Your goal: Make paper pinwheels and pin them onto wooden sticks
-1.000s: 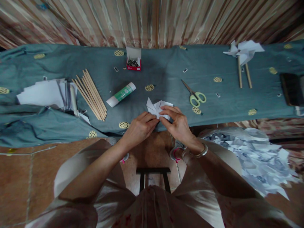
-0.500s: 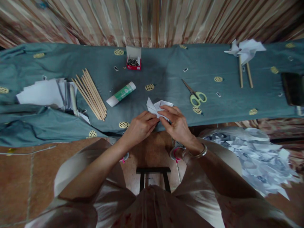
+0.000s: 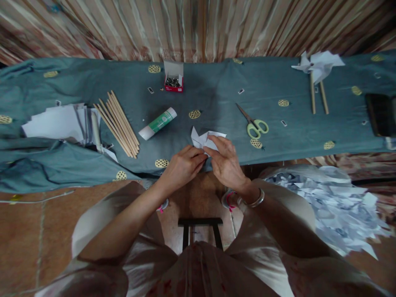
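A white paper pinwheel [image 3: 200, 140] with folded blades lies near the front edge of the cloth, between my two hands. My left hand [image 3: 185, 164] pinches its near left side, fingers closed on the paper. From the right, my right hand [image 3: 225, 159] rests over it, thumb and fingers closed on its middle and right blade. The fingers hide part of the paper's centre. Beyond it lies a green and white glue stick [image 3: 158, 123]. Scissors with light green handles [image 3: 254, 124] lie to the right.
A red box of metal pins [image 3: 173, 82] stands open at the back. Wooden sticks [image 3: 119, 126] and a stack of white paper [image 3: 55, 123] lie left. Finished-looking pinwheels [image 3: 318, 66] lie right, near a dark object [image 3: 380, 114]. Paper scraps [image 3: 328, 210] fill a bag below.
My right hand has shifted slightly left over the pinwheel, its thumb moving toward the paper's centre. My left hand keeps its pinch in nearly the same place.
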Demonstrator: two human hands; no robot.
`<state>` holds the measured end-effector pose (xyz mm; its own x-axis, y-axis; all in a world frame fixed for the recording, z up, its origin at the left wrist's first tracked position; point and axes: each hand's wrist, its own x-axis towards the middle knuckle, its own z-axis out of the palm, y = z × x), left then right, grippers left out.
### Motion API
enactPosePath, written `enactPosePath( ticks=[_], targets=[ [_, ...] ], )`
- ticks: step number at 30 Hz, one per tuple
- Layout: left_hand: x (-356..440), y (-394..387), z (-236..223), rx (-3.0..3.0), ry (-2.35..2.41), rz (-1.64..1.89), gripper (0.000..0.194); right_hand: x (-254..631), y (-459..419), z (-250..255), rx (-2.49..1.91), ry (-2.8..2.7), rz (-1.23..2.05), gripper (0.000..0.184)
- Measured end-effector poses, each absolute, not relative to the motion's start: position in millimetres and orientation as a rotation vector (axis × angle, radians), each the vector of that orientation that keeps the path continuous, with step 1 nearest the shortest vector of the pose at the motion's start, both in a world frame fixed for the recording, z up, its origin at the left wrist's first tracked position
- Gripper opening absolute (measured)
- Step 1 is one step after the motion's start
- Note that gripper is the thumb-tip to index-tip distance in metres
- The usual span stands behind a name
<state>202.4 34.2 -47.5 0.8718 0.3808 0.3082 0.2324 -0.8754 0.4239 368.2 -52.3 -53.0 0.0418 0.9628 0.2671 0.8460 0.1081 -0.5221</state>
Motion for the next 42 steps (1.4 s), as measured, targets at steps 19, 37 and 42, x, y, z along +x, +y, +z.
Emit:
enactPosePath(
  ticks=[19, 37, 42],
  targets=[
    [203, 31, -45, 2.733, 0.473, 0.587, 0.019, 382, -55, -56, -1.699, -1.768, 0.260, 0.048],
    [204, 45, -40, 2.816, 0.496, 0.609, 0.019, 390, -55, -44, -1.723, -1.719, 0.308, 0.039],
    [207, 39, -41, 2.886, 0.504, 0.553, 0.019, 388, -56, -45, -1.726, -1.729, 0.296, 0.039]
  ],
)
